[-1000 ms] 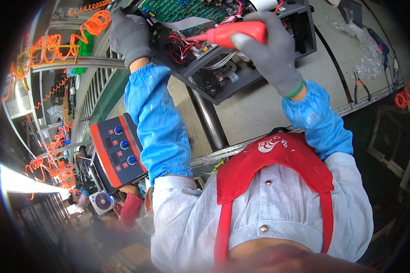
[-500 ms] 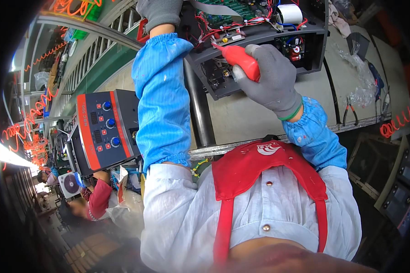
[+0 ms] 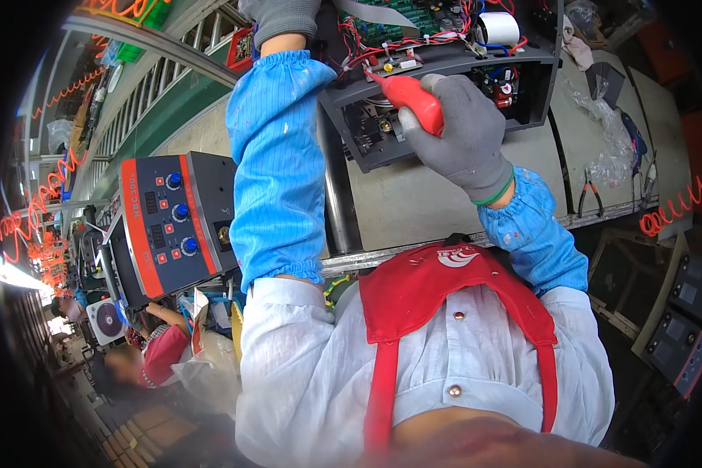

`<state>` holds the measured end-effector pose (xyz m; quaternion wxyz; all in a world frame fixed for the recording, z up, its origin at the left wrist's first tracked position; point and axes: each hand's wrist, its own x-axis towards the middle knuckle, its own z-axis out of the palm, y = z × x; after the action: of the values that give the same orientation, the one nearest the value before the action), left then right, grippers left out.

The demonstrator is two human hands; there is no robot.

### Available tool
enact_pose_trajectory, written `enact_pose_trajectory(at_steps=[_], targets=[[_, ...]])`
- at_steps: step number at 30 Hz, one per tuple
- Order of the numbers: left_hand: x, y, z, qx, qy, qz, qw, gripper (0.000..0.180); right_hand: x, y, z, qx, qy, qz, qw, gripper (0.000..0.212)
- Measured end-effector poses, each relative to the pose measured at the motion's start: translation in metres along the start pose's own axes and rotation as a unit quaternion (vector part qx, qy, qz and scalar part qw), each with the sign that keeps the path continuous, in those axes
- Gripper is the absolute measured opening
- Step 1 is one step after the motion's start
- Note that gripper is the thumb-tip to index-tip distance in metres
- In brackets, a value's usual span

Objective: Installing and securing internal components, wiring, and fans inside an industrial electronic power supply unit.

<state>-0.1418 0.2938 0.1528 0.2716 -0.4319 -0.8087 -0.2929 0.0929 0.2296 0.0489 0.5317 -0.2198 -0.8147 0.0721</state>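
Note:
My right hand (image 3: 464, 129), in a grey glove, is closed around a red squeeze bottle (image 3: 413, 101) with a pointed nozzle. The nozzle slants up and left, its tip at the small parts and wires by the front edge of an open dark electronics housing (image 3: 444, 66). Inside the housing are a green circuit board (image 3: 386, 30), red and blue wires and a white cylinder (image 3: 498, 29). My left hand (image 3: 285, 17), also gloved in grey, is at the housing's left side by the upper picture edge. Its fingers are out of sight.
A finished-looking control unit (image 3: 175, 222) with blue knobs stands left of my left forearm. Pliers (image 3: 590, 193) and clear plastic wrap (image 3: 610, 160) lie on the bench at right. A co-worker (image 3: 164, 355) is at lower left. More control panels (image 3: 682, 343) are at right.
The surroundings have shifted slightly in the view. The bottle's tip stays by the same spot on the housing, still in my right hand. The co-worker at lower left has moved a little.

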Motion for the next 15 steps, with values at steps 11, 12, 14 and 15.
enact_pose_trajectory(at_steps=[11,12,14,15], targets=[[0.001,-0.003,-0.002,0.01,-0.004,0.005,1.0,0.019,0.003,-0.007,-0.008,0.005,-0.037,0.024,0.999,0.036],[0.0,0.001,-0.001,0.005,-0.012,0.005,1.0,0.02,0.001,-0.001,-0.006,-0.005,-0.019,0.017,1.0,0.035],[0.0,0.003,-0.003,0.006,-0.017,0.002,1.0,0.02,0.001,0.002,-0.005,-0.01,-0.003,0.01,1.0,0.035],[-0.001,0.0,-0.006,0.012,-0.014,0.0,1.0,0.021,0.001,0.0,-0.006,-0.006,-0.003,0.009,1.0,0.035]])
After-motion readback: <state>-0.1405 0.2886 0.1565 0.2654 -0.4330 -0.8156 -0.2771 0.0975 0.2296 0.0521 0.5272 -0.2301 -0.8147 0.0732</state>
